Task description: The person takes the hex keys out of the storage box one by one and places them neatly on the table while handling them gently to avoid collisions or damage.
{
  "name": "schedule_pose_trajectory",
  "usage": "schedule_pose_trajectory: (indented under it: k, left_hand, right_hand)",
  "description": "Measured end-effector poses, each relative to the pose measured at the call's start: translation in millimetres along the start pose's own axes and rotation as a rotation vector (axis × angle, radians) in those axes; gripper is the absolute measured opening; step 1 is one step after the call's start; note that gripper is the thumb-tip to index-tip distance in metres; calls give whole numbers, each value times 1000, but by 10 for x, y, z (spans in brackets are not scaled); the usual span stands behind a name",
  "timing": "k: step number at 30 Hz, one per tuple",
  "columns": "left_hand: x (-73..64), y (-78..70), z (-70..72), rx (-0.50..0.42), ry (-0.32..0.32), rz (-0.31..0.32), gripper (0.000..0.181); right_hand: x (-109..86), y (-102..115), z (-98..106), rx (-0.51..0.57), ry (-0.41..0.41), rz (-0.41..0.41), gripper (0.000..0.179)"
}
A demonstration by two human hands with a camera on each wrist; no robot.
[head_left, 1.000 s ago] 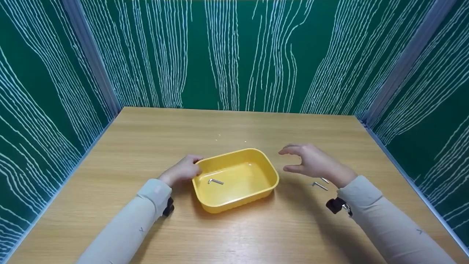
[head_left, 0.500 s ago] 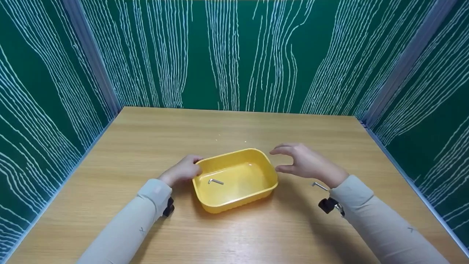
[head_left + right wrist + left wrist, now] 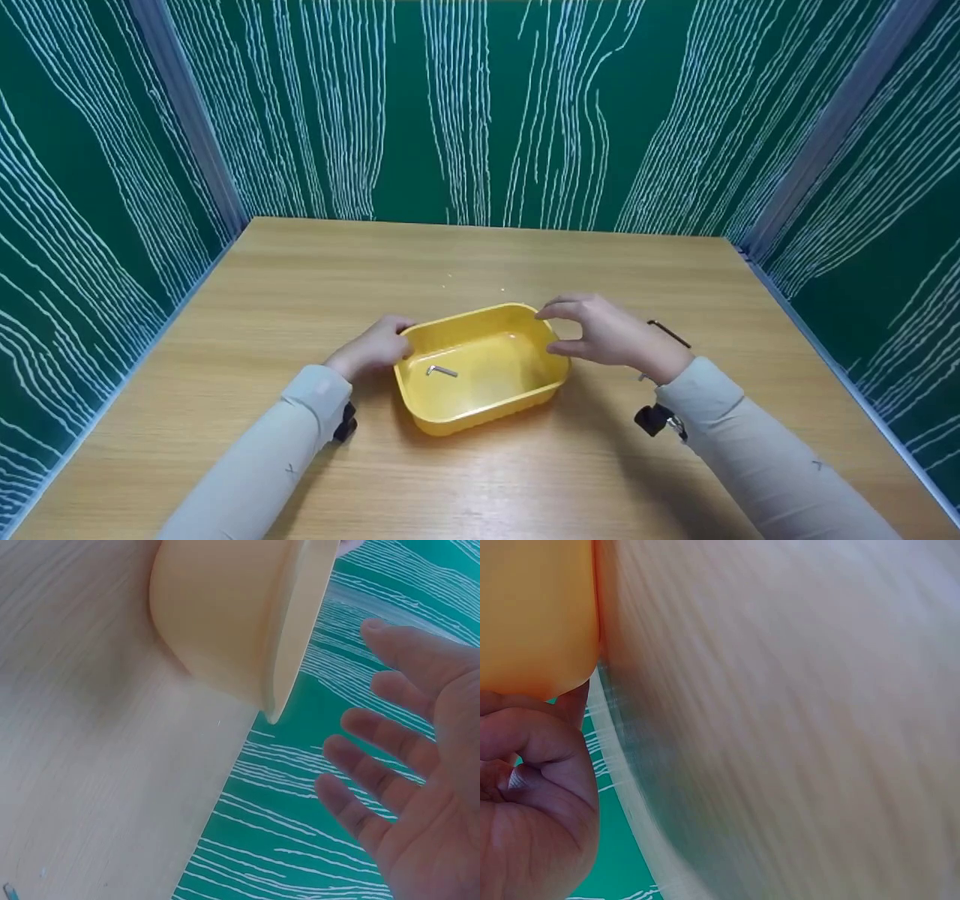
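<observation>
A yellow plastic tub (image 3: 480, 409) stands on the table, with a small silver L-shaped hex key (image 3: 442, 370) lying inside. My left hand (image 3: 375, 349) grips the tub's left end at the rim, thumb on the inside. In the left wrist view, the fingers (image 3: 532, 735) of that hand curl against the yellow wall. Over the tub's right rim hovers my right hand (image 3: 604, 330), fingers apart and nothing between them. The right wrist view shows its palm and spread fingers (image 3: 375, 765) beside the tub (image 3: 217, 607).
Beyond my right wrist lies a dark L-shaped hex key (image 3: 669, 333) on the table (image 3: 315, 262). A silver piece (image 3: 643, 377) peeks out under that wrist, mostly hidden. Tiny pale specks (image 3: 502, 289) dot the wood behind the tub. Green walls (image 3: 405, 150) with white lines enclose the table.
My right hand has moved left, from beside the tub to over its right rim. The dark hex key has come into sight behind it. My left hand and the tub have stayed put.
</observation>
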State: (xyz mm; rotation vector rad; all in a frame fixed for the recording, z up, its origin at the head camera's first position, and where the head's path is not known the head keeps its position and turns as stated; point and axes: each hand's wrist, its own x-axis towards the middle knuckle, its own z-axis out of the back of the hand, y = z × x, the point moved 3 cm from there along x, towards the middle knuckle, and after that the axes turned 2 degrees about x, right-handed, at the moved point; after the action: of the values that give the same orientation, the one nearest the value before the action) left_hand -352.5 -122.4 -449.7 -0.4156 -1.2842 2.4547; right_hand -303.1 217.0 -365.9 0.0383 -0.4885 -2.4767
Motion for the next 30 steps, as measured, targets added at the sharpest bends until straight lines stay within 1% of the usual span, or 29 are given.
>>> schedule_pose_trajectory:
  k: [6,12,19,24,27,30]
  left_hand:
    - [-2,4,-12,-25,4,16,46]
    - [4,1,-22,-69,5,4,44]
    - [2,8,-14,-46,-7,12,42]
    - [11,22,-21,-56,-9,0,41]
    - [16,28,-18,-54,-7,-7,40]
    - [14,32,-10,-42,-4,1,40]
  right_hand:
    - [59,71,-60,-22,-2,29,45]
    - [128,155,-130,-24,17,40,46]
    - [227,251,-205,-28,43,41,48]
    - [293,298,-251,-31,63,33,48]
    - [334,329,-267,-27,74,41,47]
    - [376,357,-278,-28,79,51,46]
